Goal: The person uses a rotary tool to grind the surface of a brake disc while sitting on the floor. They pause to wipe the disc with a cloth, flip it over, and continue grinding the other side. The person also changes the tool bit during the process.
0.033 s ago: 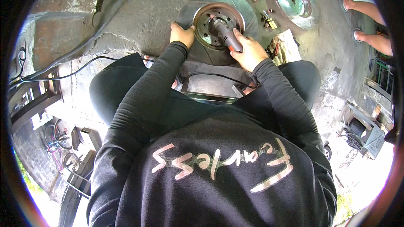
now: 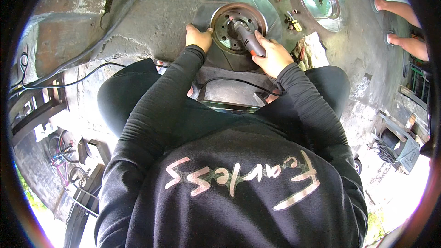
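Round grey metal disc with rusty, holed centre, a dark power tool aslant over it

The metal disc is glossy, the floor rough.

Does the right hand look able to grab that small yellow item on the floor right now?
Probably not without letting go: the right hand is wrapped around the grey power tool, though the small yellow item lies uncovered nearby.
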{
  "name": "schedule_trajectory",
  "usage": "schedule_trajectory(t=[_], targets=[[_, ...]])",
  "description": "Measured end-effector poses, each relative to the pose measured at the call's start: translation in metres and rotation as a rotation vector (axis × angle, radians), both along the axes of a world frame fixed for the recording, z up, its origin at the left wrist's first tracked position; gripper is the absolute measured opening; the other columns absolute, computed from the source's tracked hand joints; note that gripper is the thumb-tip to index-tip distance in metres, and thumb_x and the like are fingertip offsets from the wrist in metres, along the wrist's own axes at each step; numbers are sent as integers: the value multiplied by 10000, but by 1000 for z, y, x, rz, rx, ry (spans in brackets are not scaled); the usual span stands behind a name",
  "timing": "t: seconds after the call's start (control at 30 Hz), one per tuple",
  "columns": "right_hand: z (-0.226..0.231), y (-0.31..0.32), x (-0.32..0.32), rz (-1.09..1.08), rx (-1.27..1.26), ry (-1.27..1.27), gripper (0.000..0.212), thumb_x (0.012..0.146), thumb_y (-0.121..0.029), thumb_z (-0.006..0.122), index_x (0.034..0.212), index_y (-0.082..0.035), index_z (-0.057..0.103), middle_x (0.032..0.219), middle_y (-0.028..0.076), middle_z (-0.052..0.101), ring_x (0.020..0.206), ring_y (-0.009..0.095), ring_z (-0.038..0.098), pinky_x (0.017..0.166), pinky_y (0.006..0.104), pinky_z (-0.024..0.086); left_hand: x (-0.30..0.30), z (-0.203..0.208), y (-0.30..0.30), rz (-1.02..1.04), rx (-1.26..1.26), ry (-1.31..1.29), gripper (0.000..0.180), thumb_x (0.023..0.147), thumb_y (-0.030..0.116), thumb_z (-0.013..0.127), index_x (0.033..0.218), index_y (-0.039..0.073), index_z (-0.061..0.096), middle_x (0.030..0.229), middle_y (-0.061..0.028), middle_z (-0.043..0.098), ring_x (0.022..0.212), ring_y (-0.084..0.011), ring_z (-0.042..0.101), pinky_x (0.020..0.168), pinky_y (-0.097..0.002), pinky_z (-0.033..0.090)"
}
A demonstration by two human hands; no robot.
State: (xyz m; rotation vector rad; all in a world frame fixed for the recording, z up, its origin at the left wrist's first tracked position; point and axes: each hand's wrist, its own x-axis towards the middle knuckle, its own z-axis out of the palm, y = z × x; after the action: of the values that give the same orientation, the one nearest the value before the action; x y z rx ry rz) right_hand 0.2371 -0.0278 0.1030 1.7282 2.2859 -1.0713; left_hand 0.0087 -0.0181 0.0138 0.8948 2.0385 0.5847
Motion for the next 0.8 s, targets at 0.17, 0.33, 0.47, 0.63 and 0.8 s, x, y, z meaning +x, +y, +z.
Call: schedule_trajectory(t=[0.17,0.33,0.47,0.63,0.8], targets=[[-3,0,3,63,-4,21,712,777,-261,665,1406,-95,376,1052,266,569,952,396,596,847,410,477,-1,0,6,20,12,-15,740,761,220,724,1277,-137,330,1177,-357,528,1134,-429,536,969,-397,430],[-1,10,7,141,-31,39,723,776,-265,674,1413,-104,370,1067,269,569,968,399,594,854,408,476,1,0,6,8,28,2,743,764,224,723,1281,-132,326,1185,-355,525,1136,-424,536,971,-396,430],[-6,18,12,118,-14,14,732,769,-262,684,1416,-121,371,1081,261,573,994,388,588,874,403,465,2,7,7,15,-34,11,741,767,225,723,1286,-120,323,1194,-346,527,1141,-414,538,973,-392,429],[-4,28,21,227,-58,86,722,768,-251,679,1412,-121,379,1080,267,571,984,392,589,862,404,468,1,2,7,6,-14,6,732,767,301,737,1237,-126,373,1185,-337,535,1139,-408,540,958,-388,433],[-4,38,21,112,-58,57,733,758,-225,689,1415,-125,379,1142,253,562,1036,374,581,907,380,449,2,-1,4,15,13,14,710,775,294,730,1228,-128,381,1188,-331,536,1135,-398,544,954,-392,435]])
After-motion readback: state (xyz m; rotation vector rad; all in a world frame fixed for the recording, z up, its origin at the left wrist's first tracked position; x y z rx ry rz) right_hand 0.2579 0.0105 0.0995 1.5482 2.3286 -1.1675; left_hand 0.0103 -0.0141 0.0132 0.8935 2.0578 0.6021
